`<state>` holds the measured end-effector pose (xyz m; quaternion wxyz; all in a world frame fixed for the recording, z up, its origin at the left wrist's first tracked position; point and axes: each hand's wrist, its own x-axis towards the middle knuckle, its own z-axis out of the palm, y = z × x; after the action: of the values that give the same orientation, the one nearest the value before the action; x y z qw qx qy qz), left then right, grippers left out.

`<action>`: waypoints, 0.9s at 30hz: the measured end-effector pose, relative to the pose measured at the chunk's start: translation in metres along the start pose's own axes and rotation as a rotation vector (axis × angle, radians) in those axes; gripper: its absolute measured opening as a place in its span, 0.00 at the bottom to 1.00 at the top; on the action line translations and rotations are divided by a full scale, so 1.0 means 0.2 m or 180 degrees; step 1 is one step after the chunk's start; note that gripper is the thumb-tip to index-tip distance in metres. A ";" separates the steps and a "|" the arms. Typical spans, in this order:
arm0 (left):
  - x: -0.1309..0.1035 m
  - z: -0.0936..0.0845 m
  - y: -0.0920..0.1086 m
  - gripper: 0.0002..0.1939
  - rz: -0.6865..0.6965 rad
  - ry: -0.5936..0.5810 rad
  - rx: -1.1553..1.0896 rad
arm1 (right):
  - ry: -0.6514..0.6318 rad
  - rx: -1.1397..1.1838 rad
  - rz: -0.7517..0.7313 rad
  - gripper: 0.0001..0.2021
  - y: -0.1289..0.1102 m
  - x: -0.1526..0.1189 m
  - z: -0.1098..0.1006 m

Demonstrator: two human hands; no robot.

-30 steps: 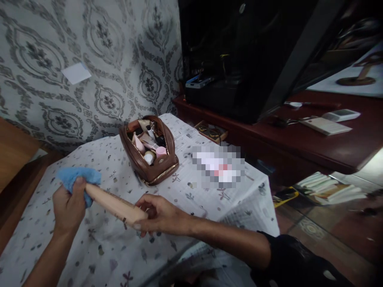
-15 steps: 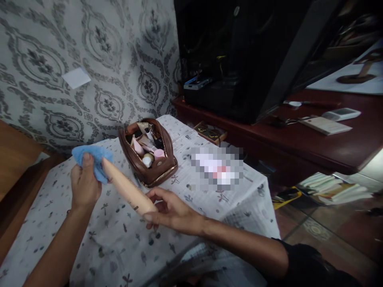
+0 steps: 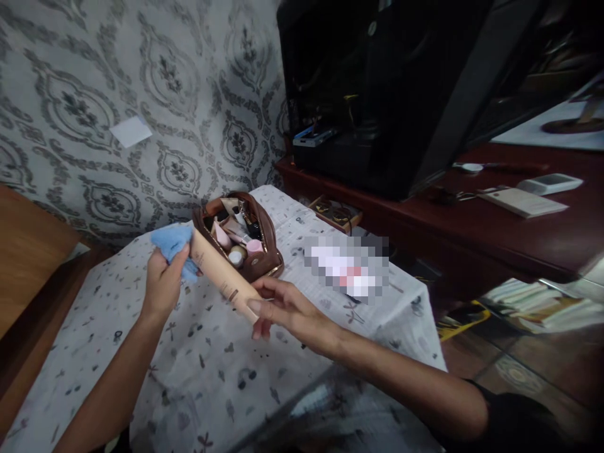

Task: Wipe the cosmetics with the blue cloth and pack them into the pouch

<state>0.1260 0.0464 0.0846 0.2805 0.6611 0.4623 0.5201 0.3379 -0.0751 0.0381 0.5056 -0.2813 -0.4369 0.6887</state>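
My right hand (image 3: 292, 313) grips the near end of a peach-coloured squeeze tube (image 3: 221, 274), thumb on top and fingers beneath. The tube slants up to the left, with small dark print on its face. My left hand (image 3: 165, 280) pinches a blue cloth (image 3: 173, 242) against the tube's far end, which the cloth and fingers partly hide. Just behind the tube, a brown toiletry bag (image 3: 268, 236) lies unzipped. Inside it are several cosmetics, among them a pink tube, a pink-lidded jar (image 3: 253, 246) and a white-capped jar (image 3: 236, 257).
A patterned white cloth (image 3: 226, 377) covers the table. Right of the bag lies a pixelated item (image 3: 346, 267). Behind it, a small open drawer (image 3: 335, 214) juts from the dark red cabinet (image 3: 401, 233), which bears a large black screen (image 3: 358, 94). Wallpaper backs the table.
The left hand and blue cloth have shifted right, closer to the bag. The tube has turned so its printed face shows more, and the right hand has moved slightly right and up.
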 end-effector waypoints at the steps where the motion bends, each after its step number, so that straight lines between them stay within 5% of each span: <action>1: 0.00 0.00 0.00 0.15 -0.0053 -0.0035 0.0054 | 0.0031 -0.0015 -0.0027 0.27 -0.01 0.00 -0.01; 9: 0.03 0.00 -0.01 0.17 0.0020 0.0024 0.0397 | 0.0554 -0.0155 -0.0413 0.21 -0.15 0.00 -0.10; 12: 0.05 0.01 -0.01 0.15 0.0384 -0.0037 0.0691 | 0.0757 -0.0236 -0.0459 0.21 -0.18 0.01 -0.15; 18: 0.11 0.03 -0.03 0.19 0.1353 -0.0726 0.1085 | 0.0842 -0.0582 -0.0470 0.22 -0.27 0.08 -0.18; 27: 0.12 0.01 -0.06 0.20 0.1757 -0.0926 0.1506 | 0.1060 -0.1045 -0.0769 0.23 -0.39 0.21 -0.21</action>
<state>0.1248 0.0738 0.0849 0.0325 0.8738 0.3296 0.3559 0.3941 -0.0131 0.0907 0.5968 -0.4148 -0.4840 0.4874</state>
